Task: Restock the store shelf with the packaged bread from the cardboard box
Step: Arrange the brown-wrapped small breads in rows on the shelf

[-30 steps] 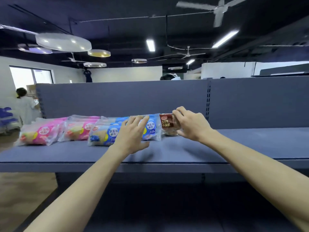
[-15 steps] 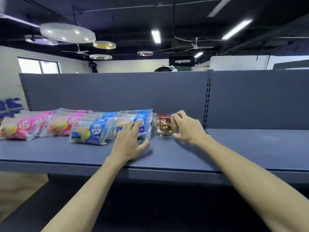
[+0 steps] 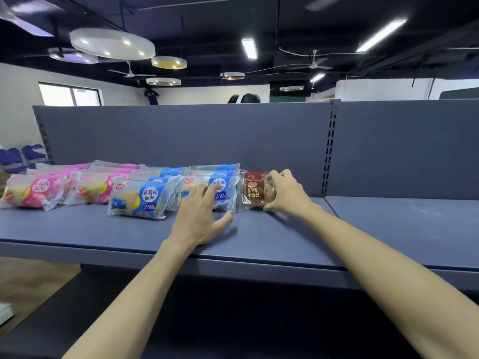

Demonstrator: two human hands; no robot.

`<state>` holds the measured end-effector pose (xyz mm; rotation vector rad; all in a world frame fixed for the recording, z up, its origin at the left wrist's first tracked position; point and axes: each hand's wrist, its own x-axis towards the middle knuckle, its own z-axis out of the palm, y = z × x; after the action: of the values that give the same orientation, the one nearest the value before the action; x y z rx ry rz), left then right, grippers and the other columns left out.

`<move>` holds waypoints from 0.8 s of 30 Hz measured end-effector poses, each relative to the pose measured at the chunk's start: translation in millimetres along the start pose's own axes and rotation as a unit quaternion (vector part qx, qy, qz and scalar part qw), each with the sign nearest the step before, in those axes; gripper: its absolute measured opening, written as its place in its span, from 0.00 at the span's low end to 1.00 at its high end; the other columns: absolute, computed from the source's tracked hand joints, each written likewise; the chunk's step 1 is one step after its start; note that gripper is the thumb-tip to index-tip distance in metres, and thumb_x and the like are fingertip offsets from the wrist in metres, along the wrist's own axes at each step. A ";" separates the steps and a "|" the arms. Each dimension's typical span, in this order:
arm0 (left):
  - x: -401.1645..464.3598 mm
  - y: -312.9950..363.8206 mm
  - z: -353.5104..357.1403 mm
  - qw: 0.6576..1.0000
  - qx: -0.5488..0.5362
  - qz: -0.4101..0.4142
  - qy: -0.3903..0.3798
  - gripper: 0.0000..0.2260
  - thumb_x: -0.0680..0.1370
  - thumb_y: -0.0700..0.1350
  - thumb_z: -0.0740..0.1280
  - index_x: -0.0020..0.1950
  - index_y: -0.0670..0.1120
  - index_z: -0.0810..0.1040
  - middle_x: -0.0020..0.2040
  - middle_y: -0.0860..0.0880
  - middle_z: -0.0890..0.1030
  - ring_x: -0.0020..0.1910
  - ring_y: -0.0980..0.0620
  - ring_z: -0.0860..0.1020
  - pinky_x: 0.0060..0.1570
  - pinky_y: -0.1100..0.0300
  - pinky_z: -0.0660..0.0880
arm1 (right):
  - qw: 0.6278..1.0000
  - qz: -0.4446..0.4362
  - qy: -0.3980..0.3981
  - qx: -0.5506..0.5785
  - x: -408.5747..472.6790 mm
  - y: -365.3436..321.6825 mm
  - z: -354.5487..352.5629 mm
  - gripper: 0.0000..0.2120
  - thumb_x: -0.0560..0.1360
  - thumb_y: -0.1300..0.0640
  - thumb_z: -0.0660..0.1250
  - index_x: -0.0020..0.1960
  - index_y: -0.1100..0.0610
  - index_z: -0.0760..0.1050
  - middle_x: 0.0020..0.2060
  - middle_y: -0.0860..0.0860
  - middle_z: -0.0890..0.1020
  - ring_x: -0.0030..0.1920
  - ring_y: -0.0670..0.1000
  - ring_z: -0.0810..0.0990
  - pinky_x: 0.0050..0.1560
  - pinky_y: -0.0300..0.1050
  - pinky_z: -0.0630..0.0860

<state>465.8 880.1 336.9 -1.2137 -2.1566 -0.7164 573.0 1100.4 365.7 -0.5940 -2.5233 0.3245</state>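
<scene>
So in the last second we've set the brown bread pack [image 3: 255, 190] down on the shelf [image 3: 285, 237] beside the blue packs [image 3: 207, 189], right hand [image 3: 283, 193] gripping it, left hand [image 3: 199, 216] spread flat against them, so this one's basically stocked.

Bread packs lined up on the grey-blue shelf [image 3: 285, 242]

A brown-labelled pack [image 3: 252, 191] stands at the row's end, pinched at its far side by the right hand [image 3: 286, 191]. Just beside it, under the left hand's [image 3: 201, 215] straight fingers, lies a blue pack [image 3: 204, 189]; another blue pack [image 3: 141, 199] and pink packs [image 3: 36, 190] lie farther off past the left hand.
</scene>
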 end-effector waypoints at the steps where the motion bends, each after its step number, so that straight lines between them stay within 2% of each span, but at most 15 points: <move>1: 0.0 -0.1 0.4 1.000 0.000 0.000 0.000 0.29 0.70 0.63 0.58 0.65 0.48 0.72 0.55 0.49 0.74 0.54 0.47 0.71 0.55 0.50 0.71 | 1.000 0.004 -0.004 0.013 0.8 0.5 0.1 0.35 0.63 0.52 0.81 0.65 0.50 0.68 0.57 0.51 0.67 0.50 0.58 0.77 0.53 0.51 0.77; 5: 0.3 -0.8 1.4 1.000 0.002 0.001 0.006 0.28 0.70 0.63 0.59 0.64 0.48 0.72 0.54 0.49 0.74 0.55 0.47 0.71 0.54 0.50 0.71 | 0.998 0.009 -0.011 0.054 3.5 3.6 0.2 0.38 0.60 0.50 0.83 0.65 0.50 0.69 0.57 0.50 0.66 0.51 0.54 0.77 0.52 0.47 0.75; 11: 0.1 -0.6 1.4 1.000 0.019 0.001 0.003 0.29 0.70 0.64 0.58 0.63 0.48 0.72 0.54 0.50 0.74 0.55 0.47 0.70 0.55 0.51 0.69 | 0.998 0.008 -0.014 0.065 4.3 5.8 0.6 0.40 0.59 0.49 0.83 0.65 0.50 0.69 0.56 0.50 0.67 0.47 0.53 0.77 0.53 0.49 0.78; 18: 0.4 -2.0 2.1 0.999 0.037 -0.004 0.005 0.28 0.70 0.63 0.58 0.62 0.47 0.73 0.53 0.49 0.75 0.55 0.46 0.72 0.54 0.50 0.71 | 0.999 0.010 -0.013 0.041 4.2 4.2 -1.9 0.35 0.62 0.50 0.79 0.65 0.40 0.69 0.53 0.50 0.67 0.47 0.54 0.78 0.52 0.50 0.78; 21: -0.2 -2.8 2.4 0.999 0.036 -0.009 0.002 0.27 0.70 0.63 0.58 0.61 0.47 0.73 0.53 0.50 0.75 0.55 0.46 0.72 0.54 0.51 0.70 | 0.999 0.021 -0.018 0.039 5.3 1.3 -5.3 0.35 0.63 0.52 0.79 0.66 0.41 0.69 0.53 0.51 0.67 0.48 0.57 0.78 0.52 0.50 0.78; 24: -1.7 -3.3 2.8 0.999 0.038 -0.005 0.003 0.26 0.70 0.63 0.58 0.61 0.47 0.73 0.53 0.50 0.75 0.54 0.47 0.71 0.54 0.52 0.70 | 0.998 0.027 -0.033 0.035 5.9 -0.4 -4.9 0.33 0.66 0.58 0.75 0.67 0.43 0.68 0.55 0.52 0.66 0.48 0.57 0.77 0.48 0.47 0.76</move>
<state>463.0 879.5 333.2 -1.1618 -2.1663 -0.6360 571.0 1103.3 372.5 -0.6350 -2.5505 0.4582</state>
